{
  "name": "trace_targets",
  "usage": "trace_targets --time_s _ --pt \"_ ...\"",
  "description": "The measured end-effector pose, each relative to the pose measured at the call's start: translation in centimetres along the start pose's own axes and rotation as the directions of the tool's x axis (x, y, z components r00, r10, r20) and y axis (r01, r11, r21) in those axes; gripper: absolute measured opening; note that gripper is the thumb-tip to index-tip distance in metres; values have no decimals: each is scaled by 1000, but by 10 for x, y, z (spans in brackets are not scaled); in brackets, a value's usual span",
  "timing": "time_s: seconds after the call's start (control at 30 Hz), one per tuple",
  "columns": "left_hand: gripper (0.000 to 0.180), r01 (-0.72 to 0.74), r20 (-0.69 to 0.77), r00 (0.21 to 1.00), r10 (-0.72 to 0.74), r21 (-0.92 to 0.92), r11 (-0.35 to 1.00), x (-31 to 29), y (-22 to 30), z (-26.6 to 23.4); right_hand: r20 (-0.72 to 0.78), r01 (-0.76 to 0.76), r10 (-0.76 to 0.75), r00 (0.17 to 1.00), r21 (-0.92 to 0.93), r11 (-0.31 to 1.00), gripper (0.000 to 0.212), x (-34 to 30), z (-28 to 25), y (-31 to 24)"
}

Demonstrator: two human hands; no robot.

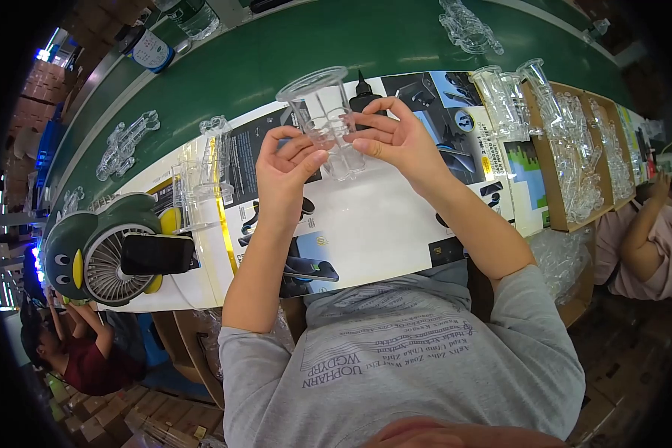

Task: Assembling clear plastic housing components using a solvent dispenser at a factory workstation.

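Note:
Between my two hands, above the printed sheet, stands a clear plastic part with a wide round rim on top and a narrower lower end. My left hand pinches its left side with thumb and fingers. From the other side my right hand grips it, thumb below and fingers curled behind. Just beyond the right fingers is a black bottle with a pointed nozzle, its lower part hidden. Several similar clear parts lie left of my left hand.
On the right, a cardboard tray holds many clear pieces, with more clear parts beside it. A penguin-shaped fan with a black phone stands at left. A jar sits far left. Other people sit on both sides.

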State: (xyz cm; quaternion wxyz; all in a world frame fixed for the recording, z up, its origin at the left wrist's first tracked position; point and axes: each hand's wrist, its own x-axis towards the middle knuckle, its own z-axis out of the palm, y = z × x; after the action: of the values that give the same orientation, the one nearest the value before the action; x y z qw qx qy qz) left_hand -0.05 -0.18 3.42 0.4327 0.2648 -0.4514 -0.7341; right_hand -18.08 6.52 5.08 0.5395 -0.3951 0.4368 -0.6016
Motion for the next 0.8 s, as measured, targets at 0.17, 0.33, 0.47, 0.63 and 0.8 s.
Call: trace_targets --time_s 0.17,0.33,0.47,0.63,0.8 --pt "39 -34 -10 999 33 -143 989 2 4 -5 18 31 -33 999 74 997 35 4 -5 1" --pt "39 -68 -6 998 67 -136 988 3 7 -6 20 40 -41 999 58 998 40 5 -6 1" --pt "43 -16 98 995 26 -94 995 1 0 -2 103 145 -140 985 -51 988 50 1 -2 8" --pt "43 -98 211 975 66 148 984 -5 -5 3 169 154 -105 980 -311 938 44 -6 7 8" --pt "31 -250 -3 965 262 292 923 3 -2 4 -115 341 -327 938 130 931 35 8 -16 1"
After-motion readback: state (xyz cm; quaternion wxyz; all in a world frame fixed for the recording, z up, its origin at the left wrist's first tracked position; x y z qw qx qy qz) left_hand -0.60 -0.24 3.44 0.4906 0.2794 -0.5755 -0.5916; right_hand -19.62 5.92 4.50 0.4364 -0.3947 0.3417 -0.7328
